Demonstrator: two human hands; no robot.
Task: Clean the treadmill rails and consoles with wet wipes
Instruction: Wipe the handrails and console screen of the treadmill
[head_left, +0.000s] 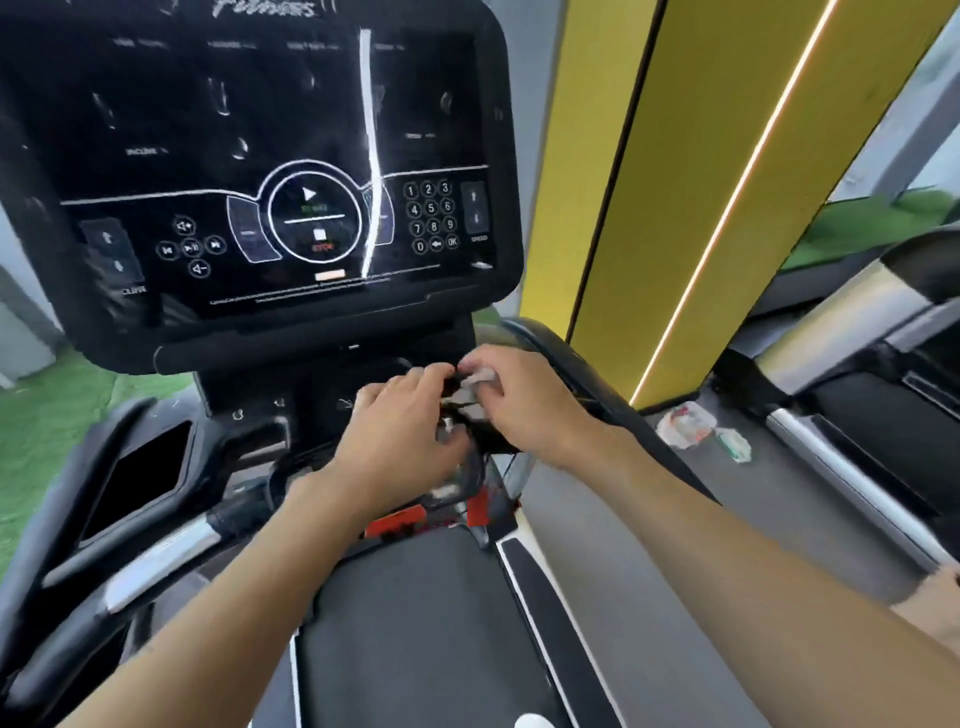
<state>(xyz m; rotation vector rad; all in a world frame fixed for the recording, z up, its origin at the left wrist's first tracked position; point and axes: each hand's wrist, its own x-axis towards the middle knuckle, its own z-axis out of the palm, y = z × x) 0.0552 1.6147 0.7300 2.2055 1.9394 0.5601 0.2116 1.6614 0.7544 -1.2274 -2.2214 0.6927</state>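
**Here, both hands meet on a wipe beneath the console**

Head view. A black treadmill belt (415, 634) runs up to a glossy black console (249, 130), with a silver-tipped handrail (166, 545) on the left. Green turf flooring (52, 410) lies beyond it. To the right stands a yellow pillar (675, 156) with a lit strip (737, 182). Past a grey floor (649, 597) is a neighbouring treadmill (857, 332). Two small crumpled packets (685, 423) lie on that grey floor.

On the console, a keypad shows 0 to 9 and "OK", with "SPEED" under the arrows beside it. "STOP" is in red below the play symbol, and "INCLINE" is on the left. A script word at the top edge looks like "Fitness" but is cut off.

The wet wipe (475, 384), pale and bunched, sits just below the console at its right side, between the two hands. The left hand (405, 431) curls its fingers and thumb onto it from the left. The right hand (524, 400) clutches it from the right with bent fingers. Motion blur hides the exact pinch.
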